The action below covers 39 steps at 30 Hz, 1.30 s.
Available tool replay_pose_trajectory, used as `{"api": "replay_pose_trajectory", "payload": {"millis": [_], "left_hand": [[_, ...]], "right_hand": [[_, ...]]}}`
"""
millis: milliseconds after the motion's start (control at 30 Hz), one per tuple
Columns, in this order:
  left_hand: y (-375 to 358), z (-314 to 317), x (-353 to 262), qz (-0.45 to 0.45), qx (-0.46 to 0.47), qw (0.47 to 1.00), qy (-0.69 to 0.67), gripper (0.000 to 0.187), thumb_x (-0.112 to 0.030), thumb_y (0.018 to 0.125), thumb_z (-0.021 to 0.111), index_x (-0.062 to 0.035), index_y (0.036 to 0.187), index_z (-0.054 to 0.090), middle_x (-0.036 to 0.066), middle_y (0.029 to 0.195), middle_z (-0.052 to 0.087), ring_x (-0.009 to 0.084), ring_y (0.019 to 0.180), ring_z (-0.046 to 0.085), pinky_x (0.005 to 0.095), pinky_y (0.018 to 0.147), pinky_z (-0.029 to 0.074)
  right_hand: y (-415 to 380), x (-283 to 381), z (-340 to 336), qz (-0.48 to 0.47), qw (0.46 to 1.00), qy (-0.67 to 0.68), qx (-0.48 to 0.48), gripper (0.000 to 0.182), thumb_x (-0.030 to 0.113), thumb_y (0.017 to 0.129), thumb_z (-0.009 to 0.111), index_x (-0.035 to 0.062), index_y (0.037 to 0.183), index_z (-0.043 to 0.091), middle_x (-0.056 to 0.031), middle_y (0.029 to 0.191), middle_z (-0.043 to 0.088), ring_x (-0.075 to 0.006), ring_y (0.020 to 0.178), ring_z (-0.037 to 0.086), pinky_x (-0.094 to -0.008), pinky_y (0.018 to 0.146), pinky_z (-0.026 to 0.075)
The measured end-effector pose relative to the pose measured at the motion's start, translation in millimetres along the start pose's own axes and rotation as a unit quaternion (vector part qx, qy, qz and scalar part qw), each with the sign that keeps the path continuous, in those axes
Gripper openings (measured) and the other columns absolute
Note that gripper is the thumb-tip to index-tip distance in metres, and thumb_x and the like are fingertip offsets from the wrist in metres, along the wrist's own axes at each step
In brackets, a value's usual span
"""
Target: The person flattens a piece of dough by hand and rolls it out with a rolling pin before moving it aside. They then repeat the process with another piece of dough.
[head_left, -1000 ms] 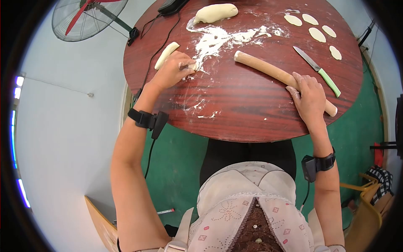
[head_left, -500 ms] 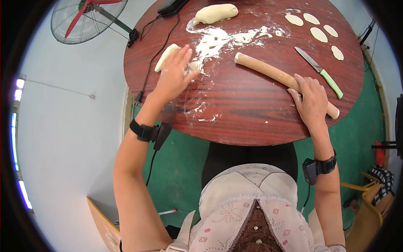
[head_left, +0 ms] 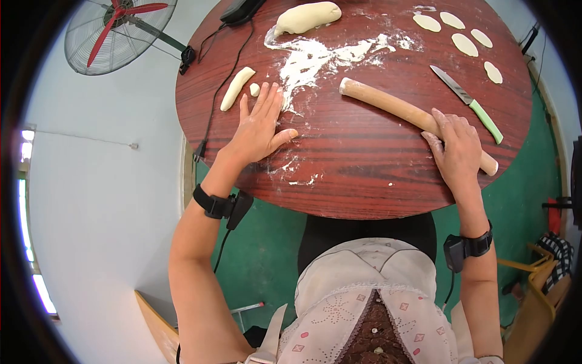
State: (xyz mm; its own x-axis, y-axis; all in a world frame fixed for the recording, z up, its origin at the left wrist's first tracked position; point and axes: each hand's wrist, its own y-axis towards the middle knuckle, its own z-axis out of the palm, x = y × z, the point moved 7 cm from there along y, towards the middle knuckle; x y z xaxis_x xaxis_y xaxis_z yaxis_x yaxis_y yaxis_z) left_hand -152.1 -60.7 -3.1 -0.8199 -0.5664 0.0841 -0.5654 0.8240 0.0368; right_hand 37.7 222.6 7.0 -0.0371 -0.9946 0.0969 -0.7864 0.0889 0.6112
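Observation:
On the dark red table [head_left: 339, 188], my left hand [head_left: 260, 127] lies flat with its fingers spread, just below a small dough piece [head_left: 254, 90]. A short dough roll [head_left: 237, 88] is to its left, and loose white flour [head_left: 309, 60] spreads to its upper right. My right hand [head_left: 458, 145] is wrapped round the right part of a wooden rolling pin [head_left: 388, 105], which rests slantwise on the table. Beyond that hand lies a knife with a green handle [head_left: 485, 120].
A large dough lump [head_left: 309, 17] lies at the far side. Several flat dough rounds [head_left: 465, 45] are at the far right. A black cable [head_left: 224, 82] runs down the table's left side from a black device [head_left: 241, 10]. A fan [head_left: 118, 24] stands beyond.
My left hand has moved down and flattened, uncovering the small dough piece and the whole short roll. My right hand still holds the rolling pin. The view has shifted slightly.

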Motion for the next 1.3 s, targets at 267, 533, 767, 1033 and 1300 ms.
{"api": "replay_pose_trajectory", "payload": {"millis": [267,533,767,1033,1300], "left_hand": [[8.8,0.1,-10.4,-0.092,0.069,0.993,0.011,0.098,-0.067,0.087,0.045,0.0052,0.148,0.018,0.027,0.155,0.017,0.0379,0.147,0.004,0.0568,0.114,0.002],[17.6,-6.9,21.2,-0.163,-0.047,0.885,-0.433,0.079,-0.052,0.098,0.037,0.0065,0.148,0.02,0.027,0.155,0.018,0.0373,0.147,0.007,0.0454,0.117,0.008],[-1.9,-2.8,18.4,-0.213,0.023,0.852,-0.477,0.069,-0.04,0.1,0.042,0.0073,0.146,0.025,0.022,0.158,0.012,0.0273,0.148,0.008,0.0332,0.117,0.011],[-9.0,3.5,40.0,-0.223,-0.108,0.812,-0.528,0.058,-0.029,0.094,0.056,0.0088,0.136,0.043,0.024,0.141,0.045,0.026,0.134,0.042,0.036,0.109,0.033],[-11.4,5.8,41.4,-0.25,-0.164,0.906,-0.301,0.029,-0.018,0.077,0.074,-0.002,0.099,0.064,0.015,0.088,0.063,0.0265,0.084,0.061,0.0371,0.074,0.049]], "right_hand": [[0.9,-0.4,0.9,0.0,1.0,-0.005,0.006,0.043,0.024,0.077,0.073,0.0055,0.115,0.061,-0.0088,0.097,0.064,-0.026,0.089,0.06,-0.0375,0.074,0.045],[2.0,-0.7,-1.6,0.0,1.0,0.013,-0.009,0.041,0.024,0.078,0.073,0.0054,0.113,0.062,-0.0076,0.094,0.063,-0.0256,0.086,0.059,-0.0379,0.073,0.044],[0.9,0.1,-1.7,0.001,1.0,0.017,-0.008,0.04,0.025,0.079,0.072,0.0053,0.113,0.062,-0.0074,0.093,0.063,-0.0249,0.086,0.058,-0.037,0.073,0.044],[0.6,-0.4,-0.5,0.006,1.0,0.011,0.001,0.041,0.025,0.079,0.073,0.0059,0.113,0.063,-0.0075,0.094,0.063,-0.0249,0.087,0.059,-0.037,0.074,0.045],[1.3,0.3,-3.2,-0.002,1.0,0.014,-0.017,0.04,0.026,0.079,0.072,0.006,0.112,0.063,-0.0072,0.093,0.063,-0.025,0.086,0.059,-0.0373,0.074,0.045]]}}
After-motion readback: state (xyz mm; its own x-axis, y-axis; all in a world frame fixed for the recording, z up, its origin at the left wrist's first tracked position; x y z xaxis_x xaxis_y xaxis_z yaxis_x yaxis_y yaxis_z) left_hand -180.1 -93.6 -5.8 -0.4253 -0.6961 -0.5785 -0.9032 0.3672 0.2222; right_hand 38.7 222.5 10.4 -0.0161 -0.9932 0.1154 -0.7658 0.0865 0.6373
